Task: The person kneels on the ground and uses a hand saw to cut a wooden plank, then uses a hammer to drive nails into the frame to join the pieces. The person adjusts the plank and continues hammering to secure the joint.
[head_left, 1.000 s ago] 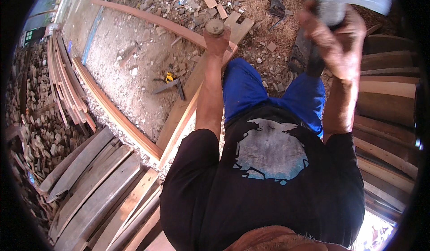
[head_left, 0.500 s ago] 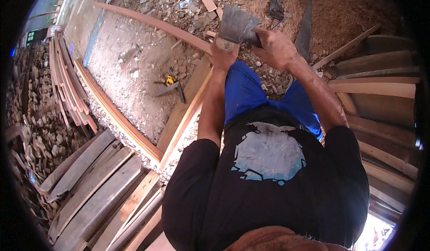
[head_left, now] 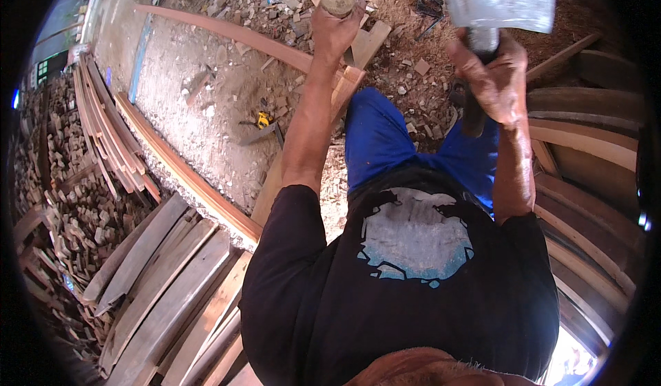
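My left hand [head_left: 334, 38] is closed around an upright piece of wood [head_left: 337, 4] with a round, pale top; its lower part is hidden by the hand. To the right, my right hand [head_left: 501, 80] grips a hatchet [head_left: 500, 2] by its dark handle. Its broad metal blade is raised well apart from the piece of wood. Beneath my left wrist, a squared timber [head_left: 350, 80] ends near my left knee, and a short board [head_left: 372, 43] lies on the ground just beyond.
A long reddish plank [head_left: 227, 33] stretches to the far left. A yellow tape measure [head_left: 263, 119] lies beside a metal square [head_left: 258, 135]. Curved boards [head_left: 165, 303] are stacked at the near left, more planks [head_left: 585, 138] at the right. A handsaw [head_left: 428, 4] rests on the chip-strewn ground.
The hatchet has swung up and right, away from the piece of wood it was beside. My left hand has shifted farther out, still holding the wood.
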A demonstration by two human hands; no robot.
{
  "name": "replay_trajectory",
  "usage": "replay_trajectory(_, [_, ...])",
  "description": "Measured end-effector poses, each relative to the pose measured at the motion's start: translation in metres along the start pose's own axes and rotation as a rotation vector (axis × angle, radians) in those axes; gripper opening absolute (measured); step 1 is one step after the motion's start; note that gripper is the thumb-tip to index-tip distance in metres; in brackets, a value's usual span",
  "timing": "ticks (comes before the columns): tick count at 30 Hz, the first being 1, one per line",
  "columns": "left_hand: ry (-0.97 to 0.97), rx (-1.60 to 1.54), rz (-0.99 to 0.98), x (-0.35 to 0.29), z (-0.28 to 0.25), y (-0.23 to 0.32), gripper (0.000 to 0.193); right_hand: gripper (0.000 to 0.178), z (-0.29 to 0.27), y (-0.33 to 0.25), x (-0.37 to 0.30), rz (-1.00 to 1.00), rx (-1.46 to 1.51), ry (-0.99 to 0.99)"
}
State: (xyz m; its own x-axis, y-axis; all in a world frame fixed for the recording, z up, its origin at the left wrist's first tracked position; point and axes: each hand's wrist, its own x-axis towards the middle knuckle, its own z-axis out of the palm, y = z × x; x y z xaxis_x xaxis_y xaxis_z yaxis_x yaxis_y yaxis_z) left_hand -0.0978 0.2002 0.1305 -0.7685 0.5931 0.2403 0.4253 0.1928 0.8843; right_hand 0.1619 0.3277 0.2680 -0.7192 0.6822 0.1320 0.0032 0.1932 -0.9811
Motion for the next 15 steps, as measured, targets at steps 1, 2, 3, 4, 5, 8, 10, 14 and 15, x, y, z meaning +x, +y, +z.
replay_trajectory(1, [-0.030, -0.008, -0.012, -0.005, 0.000, -0.007, 0.022, 0.026, -0.008, 0.000, 0.004, 0.001, 0.008, 0.000])
replay_trajectory(2, [-0.054, -0.009, -0.021, -0.009, -0.002, -0.012, 0.023, 0.023, -0.011, -0.009, 0.008, 0.048, 0.029, 0.024])
replay_trajectory(3, [-0.034, -0.043, -0.027, -0.011, -0.001, -0.016, 0.023, 0.023, -0.013, -0.012, 0.012, 0.027, 0.053, 0.074])
replay_trajectory(4, [-0.012, -0.076, -0.033, -0.013, 0.001, -0.020, 0.024, 0.022, -0.016, -0.014, 0.016, 0.006, 0.077, 0.125])
replay_trajectory(5, [0.007, -0.116, -0.036, -0.014, 0.004, -0.023, 0.024, 0.022, -0.021, -0.021, 0.019, -0.021, 0.082, 0.148])
replay_trajectory(8, [0.017, -0.175, -0.038, -0.013, 0.010, -0.033, 0.026, 0.022, -0.039, -0.027, 0.029, -0.160, 0.106, 0.205])
replay_trajectory(10, [-0.042, -0.134, -0.047, -0.012, 0.007, -0.030, 0.021, 0.015, -0.052, -0.042, 0.042, -0.304, 0.097, 0.146])
replay_trajectory(14, [-0.073, -0.133, -0.035, -0.027, 0.002, -0.025, 0.019, 0.012, -0.082, -0.046, 0.062, -0.531, -0.111, 0.287])
replay_trajectory(15, [-0.042, -0.150, -0.027, -0.028, 0.001, -0.026, 0.019, 0.013, -0.084, -0.047, 0.064, -0.532, -0.133, 0.334])
